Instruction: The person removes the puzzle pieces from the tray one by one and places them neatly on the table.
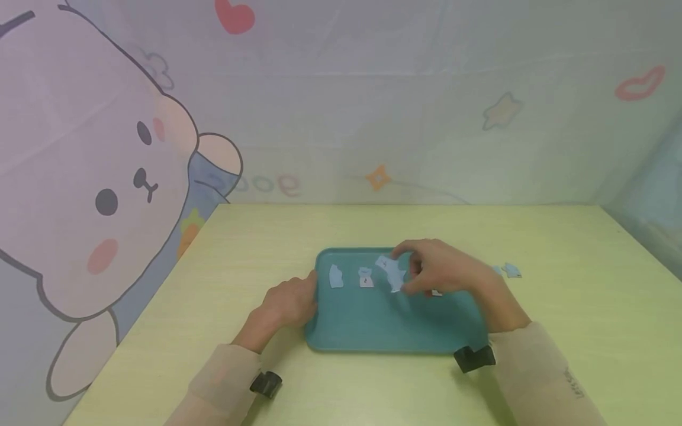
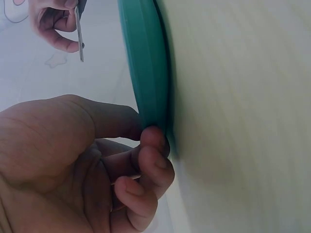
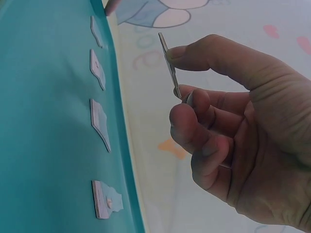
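My left hand [image 1: 290,302] holds the left rim of a teal tray [image 1: 373,331]. In the left wrist view its thumb and fingertips meet at the tray's rim [image 2: 146,63]. Above the tray, my right hand [image 1: 444,266] pinches a thin, pale blue puzzle piece [image 1: 393,274] with a jagged outline. The right wrist view shows this held piece [image 3: 170,65] edge-on between thumb and fingers. Lying in the tray are a curved pale piece [image 1: 335,277] and a blue-and-pink piece [image 1: 366,278]. Another piece [image 1: 437,293] is partly hidden under the right hand.
Two more pale pieces lie on the yellow table [image 1: 405,384] right of the tray, one of them [image 1: 512,270] farther out and the other partly behind the right wrist. A printed cloth [image 1: 341,118] hangs behind the table's far edge.
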The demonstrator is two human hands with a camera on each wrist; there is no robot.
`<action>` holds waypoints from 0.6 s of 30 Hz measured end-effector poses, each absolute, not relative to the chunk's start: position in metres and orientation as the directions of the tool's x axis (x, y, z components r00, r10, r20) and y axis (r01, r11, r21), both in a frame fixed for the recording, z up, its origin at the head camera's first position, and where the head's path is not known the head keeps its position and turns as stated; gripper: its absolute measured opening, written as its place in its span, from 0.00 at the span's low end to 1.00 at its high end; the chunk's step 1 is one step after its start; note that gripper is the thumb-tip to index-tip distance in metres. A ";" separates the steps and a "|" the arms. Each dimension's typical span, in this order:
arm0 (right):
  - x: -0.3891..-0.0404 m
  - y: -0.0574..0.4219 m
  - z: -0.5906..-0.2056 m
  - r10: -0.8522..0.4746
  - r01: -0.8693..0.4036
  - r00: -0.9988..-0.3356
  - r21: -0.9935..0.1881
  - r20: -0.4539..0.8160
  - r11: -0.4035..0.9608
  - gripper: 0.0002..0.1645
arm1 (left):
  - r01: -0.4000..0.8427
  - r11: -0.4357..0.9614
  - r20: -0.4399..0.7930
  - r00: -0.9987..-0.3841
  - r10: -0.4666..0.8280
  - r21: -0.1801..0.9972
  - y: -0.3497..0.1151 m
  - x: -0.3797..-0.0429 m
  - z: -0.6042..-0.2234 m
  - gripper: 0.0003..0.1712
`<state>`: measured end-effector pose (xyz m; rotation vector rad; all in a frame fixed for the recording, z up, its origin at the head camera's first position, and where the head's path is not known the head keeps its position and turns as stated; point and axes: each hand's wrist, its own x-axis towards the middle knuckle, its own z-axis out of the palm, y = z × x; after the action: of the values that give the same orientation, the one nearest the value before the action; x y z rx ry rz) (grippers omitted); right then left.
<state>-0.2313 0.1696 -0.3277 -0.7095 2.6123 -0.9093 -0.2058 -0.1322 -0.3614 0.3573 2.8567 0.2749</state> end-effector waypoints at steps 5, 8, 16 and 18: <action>-0.232 0.176 -0.326 -0.538 -0.365 -0.839 -0.643 -0.087 0.673 0.35 | 0.215 0.952 -0.226 -0.938 0.264 0.219 -0.133 -0.207 -0.362 0.36; -0.232 0.180 -0.326 -0.534 -0.357 -0.841 -0.653 -0.087 0.668 0.36 | 0.215 0.952 -0.229 -0.937 0.264 0.218 -0.133 -0.207 -0.362 0.36; -0.239 0.195 -0.324 -0.512 -0.341 -0.854 -0.640 -0.096 0.688 0.36 | 0.204 0.955 -0.228 -0.941 0.252 0.214 -0.127 -0.210 -0.362 0.35; -0.241 0.198 -0.323 -0.509 -0.338 -0.855 -0.637 -0.100 0.692 0.36 | 0.197 0.957 -0.228 -0.942 0.245 0.213 -0.126 -0.211 -0.362 0.35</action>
<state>-0.2406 0.1978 -0.3226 -0.6742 2.6352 -0.9140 -0.2105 -0.1257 -0.3619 0.3278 2.8555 0.2736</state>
